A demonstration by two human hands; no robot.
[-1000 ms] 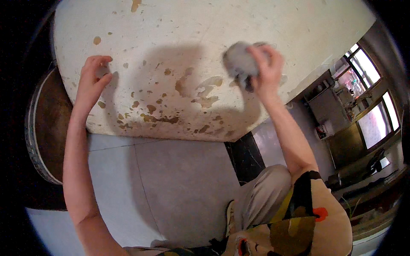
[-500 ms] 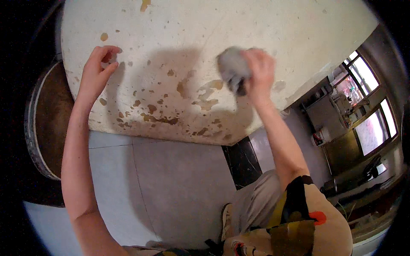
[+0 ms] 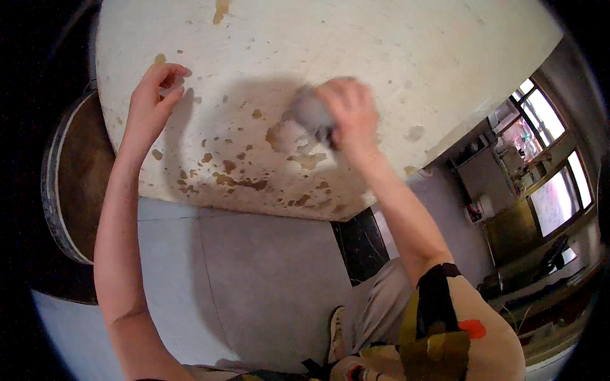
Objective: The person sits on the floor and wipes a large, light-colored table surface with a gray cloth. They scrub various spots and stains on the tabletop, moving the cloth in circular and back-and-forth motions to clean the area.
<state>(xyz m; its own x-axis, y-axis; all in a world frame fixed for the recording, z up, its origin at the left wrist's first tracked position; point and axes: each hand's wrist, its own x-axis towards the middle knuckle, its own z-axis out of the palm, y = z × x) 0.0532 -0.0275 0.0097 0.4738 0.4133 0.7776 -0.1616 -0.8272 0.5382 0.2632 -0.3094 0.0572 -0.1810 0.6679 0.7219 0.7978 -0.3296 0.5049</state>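
Note:
My right hand (image 3: pixel 353 120) presses a bunched grey cloth (image 3: pixel 311 113) onto the pale, worn tabletop (image 3: pixel 419 57). Its fingers are closed over the cloth's right side, and both are smeared by motion. Brown stained patches (image 3: pixel 241 183) lie along the near edge of the surface, and a larger blotch (image 3: pixel 307 161) sits just below the cloth. Over the left part of the top, my left hand (image 3: pixel 155 92) is held with loosely curled fingers and the thumb apart, nothing in its grasp. I cannot tell whether it touches the surface.
A round brown container or stool with a pale rim (image 3: pixel 54 178) stands at the left of the table. Grey floor tiles (image 3: pixel 273 273) and a black strip (image 3: pixel 361 244) lie below. At the far right are a white bucket (image 3: pixel 484 208), a counter and windows.
My right hand has swept the grey cloth left and slightly nearer across the tabletop. The left hand keeps its pose, with only a small shift in the picture.

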